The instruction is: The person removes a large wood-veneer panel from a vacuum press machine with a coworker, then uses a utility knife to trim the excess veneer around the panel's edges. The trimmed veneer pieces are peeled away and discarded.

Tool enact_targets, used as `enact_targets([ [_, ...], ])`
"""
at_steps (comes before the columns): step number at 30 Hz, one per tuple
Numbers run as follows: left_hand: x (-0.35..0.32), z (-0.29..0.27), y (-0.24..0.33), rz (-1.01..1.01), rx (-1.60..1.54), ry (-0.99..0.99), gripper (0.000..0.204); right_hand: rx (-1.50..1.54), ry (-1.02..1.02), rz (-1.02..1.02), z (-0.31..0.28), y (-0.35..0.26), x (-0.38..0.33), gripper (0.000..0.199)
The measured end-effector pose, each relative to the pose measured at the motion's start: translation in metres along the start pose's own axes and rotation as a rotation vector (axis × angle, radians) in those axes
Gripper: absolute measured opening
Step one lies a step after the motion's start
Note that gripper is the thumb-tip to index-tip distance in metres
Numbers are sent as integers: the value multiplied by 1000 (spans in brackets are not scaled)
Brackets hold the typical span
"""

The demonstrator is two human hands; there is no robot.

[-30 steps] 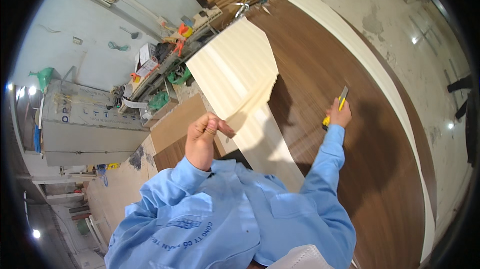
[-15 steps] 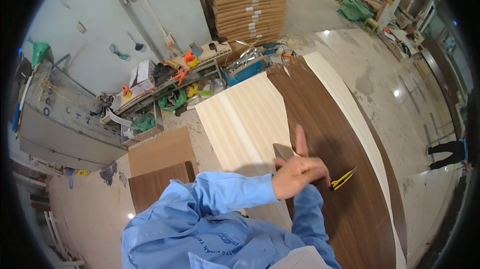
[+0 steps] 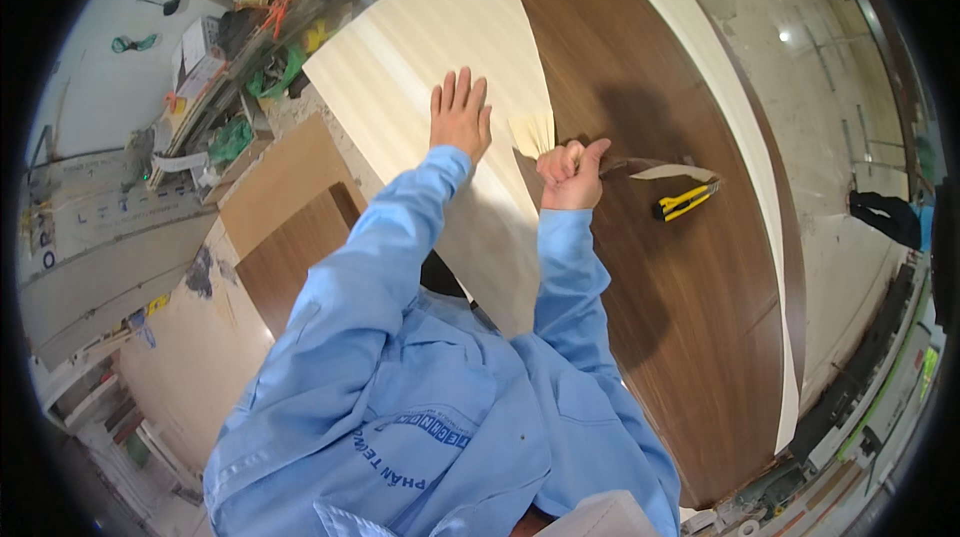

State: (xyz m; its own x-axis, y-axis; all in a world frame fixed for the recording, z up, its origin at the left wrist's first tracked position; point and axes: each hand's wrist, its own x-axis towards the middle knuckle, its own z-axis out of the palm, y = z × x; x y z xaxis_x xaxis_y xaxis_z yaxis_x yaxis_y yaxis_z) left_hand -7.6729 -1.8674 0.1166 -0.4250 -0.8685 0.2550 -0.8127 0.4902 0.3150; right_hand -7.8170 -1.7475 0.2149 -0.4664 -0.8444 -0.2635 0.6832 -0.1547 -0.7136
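Note:
My left hand [image 3: 461, 117] lies flat with its fingers extended on a thin cream-coloured sheet [image 3: 430, 47]. Closed in a fist, thumb out, my right hand [image 3: 575, 175] grips a puckered, creased part of that sheet at its right edge. From this fist a narrow curled strip [image 3: 665, 171], brown on one face and pale on the other, stretches to the right. Beneath lies a large brown wood-grain sheet [image 3: 680, 317]. A yellow utility knife [image 3: 684, 202] rests on it, right of my right hand, touched by neither hand.
Left of the sheets, a brown board [image 3: 297, 252] lies over a tan panel [image 3: 285, 177]. A cluttered low shelf [image 3: 225, 82] runs along the far left wall, holding tape and green bags. At the far right stands another person [image 3: 888, 220], seen in part.
My left hand has moved left from above my right arm and now presses on the cream sheet. My right hand, mostly hidden before, shows closed on the sheet's edge. The whole view has shifted.

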Motion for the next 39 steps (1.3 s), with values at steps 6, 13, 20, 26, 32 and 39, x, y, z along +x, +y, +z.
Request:
enact_targets([
  [6,6,9,-9,18,50,18,50,-31,-20,72,-65,-35,-123,66],
  [13,15,36,-38,174,262,75,50,-567,1082,71,-248,-326,-519,72],
  [20,-7,60,-5,-85,261,1,62,-1443,1901,74,-283,-320,-865,49],
  [26,-50,64,50,53,239,85,60,-796,1873,195,-304,-68,-720,55],
  [32,-52,54,58,46,219,66,59,-665,1577,-42,-285,39,-579,33],
  [39,-47,72,44,20,219,92,53,-756,1405,-6,-284,10,-539,29],
])
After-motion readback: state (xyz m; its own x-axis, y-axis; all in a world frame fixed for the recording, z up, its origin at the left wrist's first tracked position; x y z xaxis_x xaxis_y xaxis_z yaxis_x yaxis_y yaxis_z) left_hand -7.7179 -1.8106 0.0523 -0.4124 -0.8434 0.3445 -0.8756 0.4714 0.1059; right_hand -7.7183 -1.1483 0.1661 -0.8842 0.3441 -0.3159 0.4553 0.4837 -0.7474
